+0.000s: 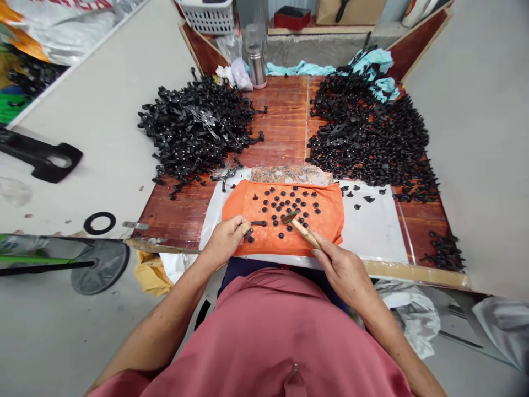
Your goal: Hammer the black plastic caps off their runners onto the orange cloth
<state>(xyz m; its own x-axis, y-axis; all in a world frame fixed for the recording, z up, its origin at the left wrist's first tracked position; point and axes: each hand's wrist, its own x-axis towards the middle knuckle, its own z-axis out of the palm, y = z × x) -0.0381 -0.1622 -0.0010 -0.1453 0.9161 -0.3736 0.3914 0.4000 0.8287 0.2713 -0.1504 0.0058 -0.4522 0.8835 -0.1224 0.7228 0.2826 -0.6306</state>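
My right hand (345,270) grips the wooden handle of a small hammer (305,234). The hammer's dark head is over the middle of an orange cloth (235,207), among several small round black pieces (281,235) with raised centres. At the cloth's left side, my left hand (225,238) is closed in a pinch on black strips with round ends. One black strip (258,223) reaches right from the fingertips, and another round end (250,239) shows just below. The fingers partly hide these strips, so I cannot tell how many there are.
A heap of black strips (194,127) lies at the back left, and a larger heap of small black parts (372,138) at the back right. Behind stands a steel bottle (257,66). A speckled stone slab (291,175) shows beyond the cloth. Wooden boards (425,44) edge the back corners.
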